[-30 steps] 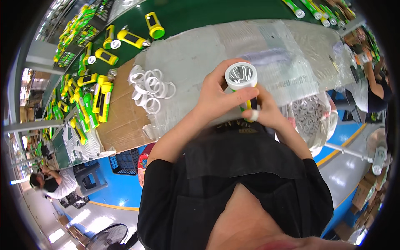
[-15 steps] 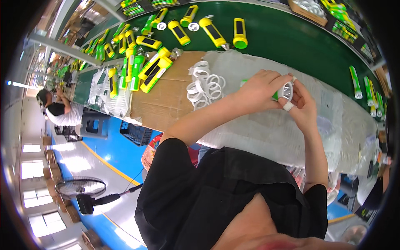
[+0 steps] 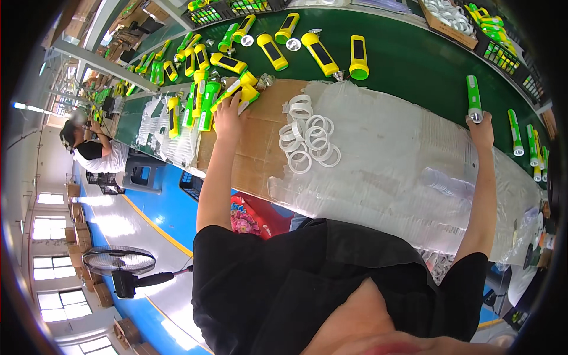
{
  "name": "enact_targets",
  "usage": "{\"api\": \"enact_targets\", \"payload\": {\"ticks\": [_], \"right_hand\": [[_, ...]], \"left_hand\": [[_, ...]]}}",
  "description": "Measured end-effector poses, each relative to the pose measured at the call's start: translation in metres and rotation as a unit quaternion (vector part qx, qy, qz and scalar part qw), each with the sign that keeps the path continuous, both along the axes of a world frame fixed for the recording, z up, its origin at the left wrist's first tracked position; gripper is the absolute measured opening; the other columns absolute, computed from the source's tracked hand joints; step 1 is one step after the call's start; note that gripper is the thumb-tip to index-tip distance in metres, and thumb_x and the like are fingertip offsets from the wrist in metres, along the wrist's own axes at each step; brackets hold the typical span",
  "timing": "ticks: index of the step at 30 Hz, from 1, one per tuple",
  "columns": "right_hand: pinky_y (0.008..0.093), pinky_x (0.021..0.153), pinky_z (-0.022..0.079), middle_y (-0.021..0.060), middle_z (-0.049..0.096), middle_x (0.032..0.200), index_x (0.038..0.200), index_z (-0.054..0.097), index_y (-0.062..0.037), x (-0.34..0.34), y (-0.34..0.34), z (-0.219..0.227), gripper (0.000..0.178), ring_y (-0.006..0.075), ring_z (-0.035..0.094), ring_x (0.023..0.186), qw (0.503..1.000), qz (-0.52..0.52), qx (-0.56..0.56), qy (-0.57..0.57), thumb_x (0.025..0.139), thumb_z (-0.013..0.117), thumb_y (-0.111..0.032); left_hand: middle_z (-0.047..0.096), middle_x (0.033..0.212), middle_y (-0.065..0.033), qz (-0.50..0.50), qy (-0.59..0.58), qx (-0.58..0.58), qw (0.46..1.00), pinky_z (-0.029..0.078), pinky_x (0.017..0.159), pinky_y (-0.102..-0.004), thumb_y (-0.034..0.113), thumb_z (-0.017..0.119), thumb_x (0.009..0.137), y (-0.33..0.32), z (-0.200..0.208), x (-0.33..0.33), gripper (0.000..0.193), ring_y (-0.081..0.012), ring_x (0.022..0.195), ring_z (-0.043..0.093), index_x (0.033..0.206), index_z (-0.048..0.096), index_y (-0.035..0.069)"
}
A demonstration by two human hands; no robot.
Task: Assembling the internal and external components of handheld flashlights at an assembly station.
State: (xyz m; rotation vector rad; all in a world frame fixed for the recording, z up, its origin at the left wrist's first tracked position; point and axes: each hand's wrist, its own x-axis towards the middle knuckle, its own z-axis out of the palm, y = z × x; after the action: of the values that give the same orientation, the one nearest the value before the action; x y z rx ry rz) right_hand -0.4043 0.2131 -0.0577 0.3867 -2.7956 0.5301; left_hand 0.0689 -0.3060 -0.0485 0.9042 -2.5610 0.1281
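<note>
At the far right, my right hand (image 3: 480, 129) holds a green flashlight (image 3: 473, 94) by its lens end, the body pointing away over the green table surface. My left hand (image 3: 227, 118) reaches to the pile on the left, its fingers closed on a yellow flashlight (image 3: 249, 94) with a dark panel. Part of that flashlight is hidden by the fingers. More yellow and green flashlights lie beside it, among them a green one (image 3: 208, 105). Between my arms sits a loose heap of white rings (image 3: 316, 138), touched by neither hand.
Cardboard (image 3: 260, 148) and plastic-wrapped sheeting (image 3: 378, 160) cover the near table. Along the back stand a box of white rings (image 3: 452, 21) and a black crate (image 3: 497, 50). Finished-looking green flashlights (image 3: 515, 133) lie at right. A person (image 3: 94, 145) works at far left, beyond a fan (image 3: 121, 263).
My hands have parted from around the green flashlight and a white ring. The right hand carried the flashlight right and away; the left moved left onto a yellow flashlight. The view shifted slightly.
</note>
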Motion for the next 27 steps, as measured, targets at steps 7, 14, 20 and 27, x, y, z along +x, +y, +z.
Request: {"api": "enact_targets", "payload": {"ticks": [7,14,20,27], "right_hand": [[0.0331,0.092,0.048,0.012,0.067,0.112,0.12,0.059,-0.0015,0.151,-0.057,0.062,0.027,0.0224,0.064,0.105,0.906,0.308,-0.266,-0.116,0.094,0.057,-0.01],[0.0293,0.093,0.048,0.0081,0.062,0.119,0.13,0.05,-0.0019,0.274,-0.116,0.065,0.042,0.0163,0.06,0.107,0.724,0.429,-0.48,-0.249,0.092,0.066,-0.012],[0.0316,0.081,0.05,0.0077,0.063,0.099,0.118,0.051,0.0001,0.311,-0.079,0.071,0.047,0.0151,0.062,0.089,0.718,0.275,-0.578,-0.274,0.084,0.073,-0.023],[0.0319,0.069,0.049,0.0111,0.061,0.089,0.119,0.047,-0.002,0.348,-0.039,0.069,0.052,0.0184,0.06,0.074,0.625,0.329,-0.52,-0.48,0.08,0.067,-0.03]], "left_hand": [[0.06,0.111,-0.0171,-0.138,0.152,0.01,0.979,0.049,0.087,-0.0441,0.012,0.074,0.079,0.061,0.058,-0.02,0.053,-0.036,0.099,0.058,0.128,0.055,0.004],[0.061,0.111,-0.0161,-0.413,0.249,0.142,0.865,0.053,0.082,-0.0394,0.01,0.08,0.074,0.222,0.093,-0.09,0.054,-0.033,0.097,0.062,0.123,0.059,0.003],[0.065,0.108,-0.0111,-0.475,0.226,0.341,0.779,0.053,0.08,-0.0345,0.01,0.076,0.081,0.258,0.059,-0.095,0.036,-0.0249,0.097,0.065,0.114,0.063,0.003],[0.065,0.113,-0.01,-0.493,0.17,0.688,0.505,0.049,0.084,-0.029,0.037,0.042,0.105,0.316,0.06,-0.124,0.046,-0.0145,0.1,0.06,0.134,0.049,0.002]]}}
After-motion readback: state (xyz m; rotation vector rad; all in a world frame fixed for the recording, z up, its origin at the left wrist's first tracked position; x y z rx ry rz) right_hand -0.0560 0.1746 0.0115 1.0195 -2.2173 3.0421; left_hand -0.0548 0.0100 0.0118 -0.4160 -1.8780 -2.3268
